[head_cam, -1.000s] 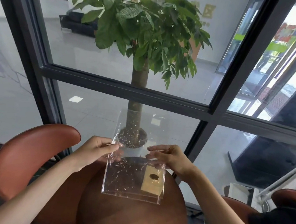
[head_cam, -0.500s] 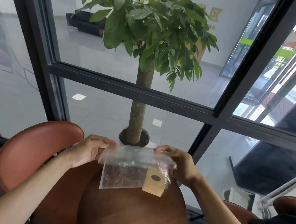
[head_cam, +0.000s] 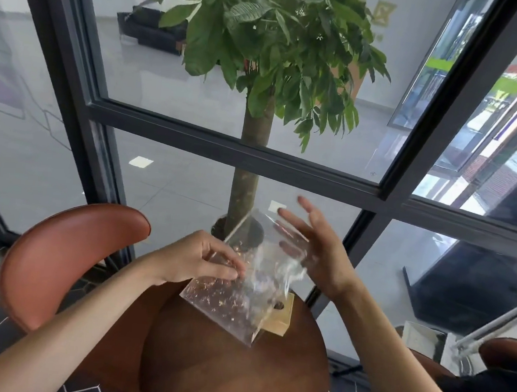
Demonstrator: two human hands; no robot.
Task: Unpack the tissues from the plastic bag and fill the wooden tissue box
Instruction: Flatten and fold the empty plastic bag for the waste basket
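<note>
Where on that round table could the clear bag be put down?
The near half of the round table, in front of the wooden tissue box, is bare. The far edge is crowded: box, plastic bag, left hand, right hand.

Both forearms are showing bare to the elbow, no sleeves, watch or rings appearing on the left hand (head_cam: pixel 199 261) or the right hand (head_cam: pixel 318 253).

Both bare forearms reach forward from the lower corners. The left hand (head_cam: pixel 201 261) has its fingers curled and its thumb and fingertips pinched together, knuckles up. The right hand (head_cam: pixel 315 249) is raised higher, palm turned toward the left, its fingers straight and spread, pointing up and away; it is blurred
</note>
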